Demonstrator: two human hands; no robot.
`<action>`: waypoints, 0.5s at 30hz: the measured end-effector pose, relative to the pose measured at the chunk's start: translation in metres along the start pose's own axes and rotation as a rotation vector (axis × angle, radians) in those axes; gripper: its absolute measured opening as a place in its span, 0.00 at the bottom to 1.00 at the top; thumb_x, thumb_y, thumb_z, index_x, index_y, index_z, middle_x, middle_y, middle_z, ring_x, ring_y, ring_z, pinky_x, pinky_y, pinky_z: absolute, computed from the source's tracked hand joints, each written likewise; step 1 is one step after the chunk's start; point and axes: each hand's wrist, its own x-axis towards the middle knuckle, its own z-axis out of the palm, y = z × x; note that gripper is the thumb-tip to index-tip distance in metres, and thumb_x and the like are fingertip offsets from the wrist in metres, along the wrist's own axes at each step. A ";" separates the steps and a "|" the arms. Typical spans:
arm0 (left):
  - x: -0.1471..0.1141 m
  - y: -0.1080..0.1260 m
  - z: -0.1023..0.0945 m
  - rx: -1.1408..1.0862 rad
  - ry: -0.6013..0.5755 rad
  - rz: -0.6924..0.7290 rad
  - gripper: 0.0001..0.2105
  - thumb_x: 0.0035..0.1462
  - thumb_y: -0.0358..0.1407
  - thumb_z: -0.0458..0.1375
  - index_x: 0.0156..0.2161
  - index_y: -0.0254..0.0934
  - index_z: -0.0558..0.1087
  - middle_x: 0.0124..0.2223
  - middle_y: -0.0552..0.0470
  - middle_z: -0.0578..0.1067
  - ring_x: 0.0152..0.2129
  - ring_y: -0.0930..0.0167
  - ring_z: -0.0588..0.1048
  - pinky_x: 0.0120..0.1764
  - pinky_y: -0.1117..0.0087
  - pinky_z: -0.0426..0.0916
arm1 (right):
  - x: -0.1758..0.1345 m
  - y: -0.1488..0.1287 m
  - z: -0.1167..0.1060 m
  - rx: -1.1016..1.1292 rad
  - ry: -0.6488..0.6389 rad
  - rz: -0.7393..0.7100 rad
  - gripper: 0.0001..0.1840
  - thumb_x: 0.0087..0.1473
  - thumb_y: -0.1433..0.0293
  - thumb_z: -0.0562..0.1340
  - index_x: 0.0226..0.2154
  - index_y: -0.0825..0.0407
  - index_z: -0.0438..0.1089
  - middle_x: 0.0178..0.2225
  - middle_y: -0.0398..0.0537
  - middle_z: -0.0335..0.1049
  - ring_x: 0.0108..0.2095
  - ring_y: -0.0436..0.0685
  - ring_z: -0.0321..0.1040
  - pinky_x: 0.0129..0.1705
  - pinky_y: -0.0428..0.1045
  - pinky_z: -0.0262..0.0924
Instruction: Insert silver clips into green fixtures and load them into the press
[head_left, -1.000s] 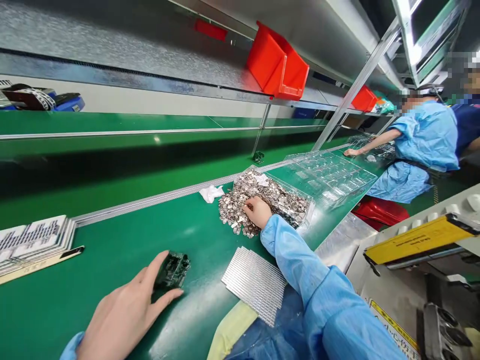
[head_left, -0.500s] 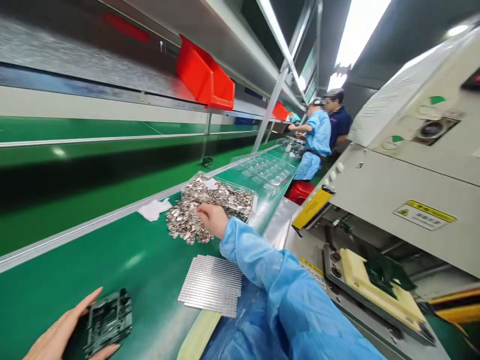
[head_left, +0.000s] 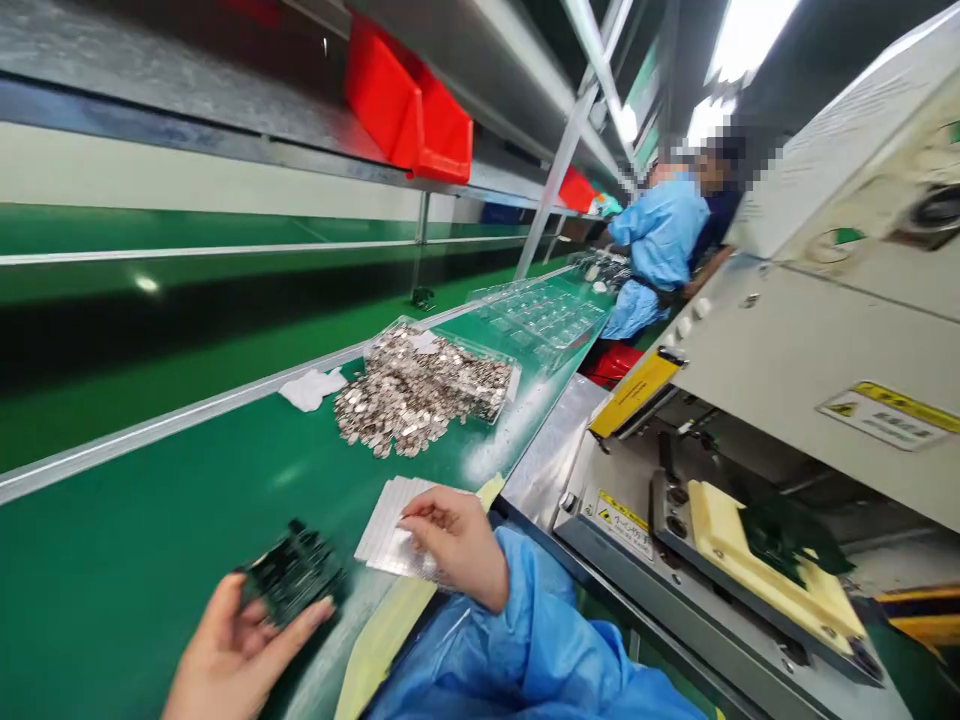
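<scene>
My left hand (head_left: 244, 640) is closed around the edges of a dark green circuit board (head_left: 296, 578), held just above the bench with its parts facing up. My right hand (head_left: 457, 545) is in a pinch over a stack of silvery ribbed sheets (head_left: 385, 525), covering part of it. Anything between those fingertips is too small or hidden to make out. Beyond the hands, a heap of small shiny metal pieces (head_left: 397, 405) spills from a clear tray (head_left: 516, 385) onto the green bench.
A crumpled white cloth (head_left: 311, 388) lies left of the heap. Clear plastic trays (head_left: 540, 315) lie farther along the bench (head_left: 150, 560). A red bin (head_left: 409, 110) rests on the shelf above. To my right stands a large machine (head_left: 847, 330); a person in blue (head_left: 664, 235) works farther off.
My right hand has drawn back from the metal pieces to above the ribbed sheets. My left hand has brought the circuit board up and right, closer to them. The view has shifted slightly.
</scene>
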 end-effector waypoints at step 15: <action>-0.018 0.052 0.037 -0.575 -0.273 -0.082 0.25 0.55 0.32 0.64 0.55 0.43 0.60 0.49 0.47 0.74 0.44 0.68 0.77 0.45 0.71 0.74 | -0.034 -0.009 0.004 -0.132 -0.028 -0.064 0.06 0.55 0.65 0.67 0.28 0.48 0.76 0.46 0.51 0.68 0.46 0.61 0.65 0.46 0.55 0.62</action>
